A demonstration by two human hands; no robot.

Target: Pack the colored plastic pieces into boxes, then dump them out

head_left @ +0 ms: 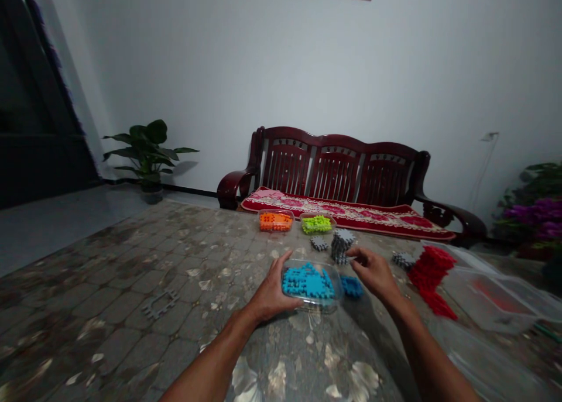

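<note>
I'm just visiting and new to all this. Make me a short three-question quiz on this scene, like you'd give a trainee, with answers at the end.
1. Which hand holds the clear plastic tub of light-blue pieces?
A) left hand
B) right hand
C) neither

2. True or false: in the picture, the orange pieces are to the left of the lime-green pieces.

3. Fill in the colour: the stack nearest the right hand's fingertips is made of ____ pieces.

Key: 1. A; 2. True; 3. grey
</note>
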